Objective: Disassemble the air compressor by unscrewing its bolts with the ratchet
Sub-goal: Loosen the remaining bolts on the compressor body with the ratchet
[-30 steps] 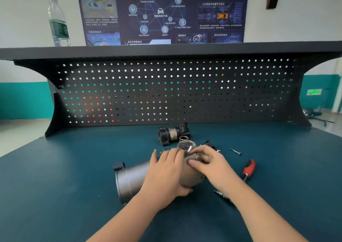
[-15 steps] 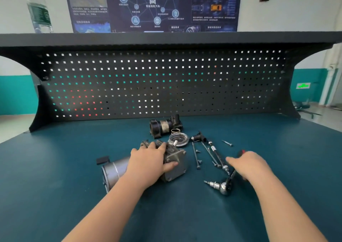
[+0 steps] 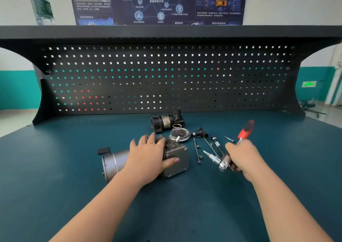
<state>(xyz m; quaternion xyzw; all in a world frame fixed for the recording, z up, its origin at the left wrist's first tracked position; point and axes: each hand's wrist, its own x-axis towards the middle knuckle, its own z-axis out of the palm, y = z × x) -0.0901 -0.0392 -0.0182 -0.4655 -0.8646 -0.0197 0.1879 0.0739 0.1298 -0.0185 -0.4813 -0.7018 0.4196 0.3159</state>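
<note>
Left hand (image 3: pixel 150 156) lay spread, pressing the compressor (image 3: pixel 148 160); right hand (image 3: pixel 240 156) gripped the ratchet (image 3: pixel 238 145). Heavy, rigid metal, probably rolls — pin the barrel.

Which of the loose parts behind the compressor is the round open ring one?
The silver ring just right of the left hand; the black motor part behind it is a closed cylinder.

My dark teal workbench (image 3: pixel 55 177) fills the lower frame. At its centre lies the air compressor (image 3: pixel 177 160); behind it sit a black motor part (image 3: pixel 164 121) and a metal ring (image 3: pixel 180 134), with loose bolts (image 3: pixel 197 151) lying to the right.
</note>
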